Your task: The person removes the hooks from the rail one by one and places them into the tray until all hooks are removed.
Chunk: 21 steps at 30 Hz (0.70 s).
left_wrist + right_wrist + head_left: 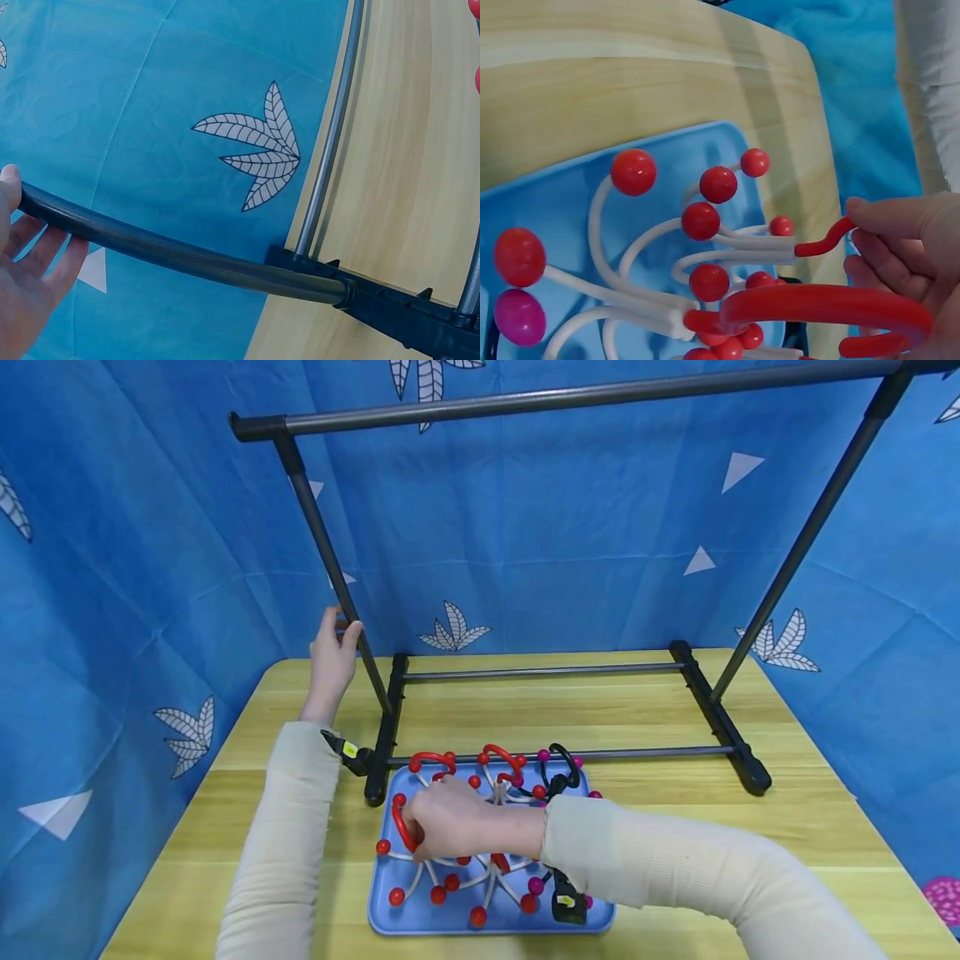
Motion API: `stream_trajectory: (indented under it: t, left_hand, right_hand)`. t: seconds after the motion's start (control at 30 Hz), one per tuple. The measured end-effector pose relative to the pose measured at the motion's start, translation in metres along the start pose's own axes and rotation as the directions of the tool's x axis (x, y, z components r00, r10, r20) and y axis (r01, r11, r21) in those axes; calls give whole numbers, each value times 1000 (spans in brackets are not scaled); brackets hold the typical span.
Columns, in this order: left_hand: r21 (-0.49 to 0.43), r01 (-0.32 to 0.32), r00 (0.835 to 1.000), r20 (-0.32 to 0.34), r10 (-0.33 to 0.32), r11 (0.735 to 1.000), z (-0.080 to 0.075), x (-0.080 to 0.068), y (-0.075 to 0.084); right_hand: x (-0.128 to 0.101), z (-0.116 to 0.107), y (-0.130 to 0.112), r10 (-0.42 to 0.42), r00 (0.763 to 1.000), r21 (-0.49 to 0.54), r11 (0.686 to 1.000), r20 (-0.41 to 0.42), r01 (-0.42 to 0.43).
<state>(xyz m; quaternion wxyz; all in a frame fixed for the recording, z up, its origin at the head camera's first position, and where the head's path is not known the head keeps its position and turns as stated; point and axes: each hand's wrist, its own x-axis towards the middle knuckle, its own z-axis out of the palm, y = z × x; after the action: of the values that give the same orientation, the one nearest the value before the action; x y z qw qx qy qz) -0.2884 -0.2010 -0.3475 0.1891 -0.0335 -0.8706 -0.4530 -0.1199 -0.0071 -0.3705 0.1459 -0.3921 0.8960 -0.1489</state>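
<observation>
Surroundings: We see a pale yellow wooden surface (615,710) walled on three sides by blue fabric with white leaf prints (570,527). A dark metal garment rack frame (540,397) stands on the far half, its top bar running left to right above our hands.

In the way: The rack's near base rail (600,752) lies just beyond the far edge of the light blue plastic tray (382,902), and its left black foot (386,727) sits close to the tray's far left corner. More red hooks (501,756) and a black hook (564,760) crowd the tray's far side, tangled with the white arms of the pile.

Left grip: Our left hand (332,656) is on the rack's slanted left post (172,251); thumb on one side, fingers on the other, loosely wrapped round the tube.

Right grip: Our right hand (450,820) lies over the tray's left half, fingers curled round a red curved plastic hook (825,304).

Held thing: That hook belongs to a white-armed hanger with red ball tips (705,221), which lies flat in the tray among the others.

Pointing: In the right wrist view the hook's long arc runs toward our palm, while the white arms fan away from it toward the tray's edge.
</observation>
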Motion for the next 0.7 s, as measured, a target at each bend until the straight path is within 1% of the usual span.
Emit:
stream_trajectory:
  t: [0.1,0.27,0.37,0.47,0.57,0.7]
  left_hand:
    - [-5,4,1000,-3,-4,1000,0,1,-1]
    - [-5,23,1000,-5,-23,1000,-1,1,-1]
    - [-2,34,999,-5,-34,999,-1,-1,-1]
    - [-5,50,999,1,-50,999,-2,-1,0]
    - [-5,70,997,13,-70,998,-2,-2,0]
    - [26,93,995,18,-94,995,-3,-3,2]
  right_hand:
    - [-1,2,1,-5,1000,-36,999,13,5]
    - [-5,1,3,-6,999,-39,999,43,7]
    - [-7,-3,4,-21,997,-26,999,69,23]
    - [-9,-10,9,-21,997,27,999,73,19]
    - [-15,-20,19,2,1000,113,994,24,-5]
    - [-26,-34,39,52,994,203,979,-93,-32]
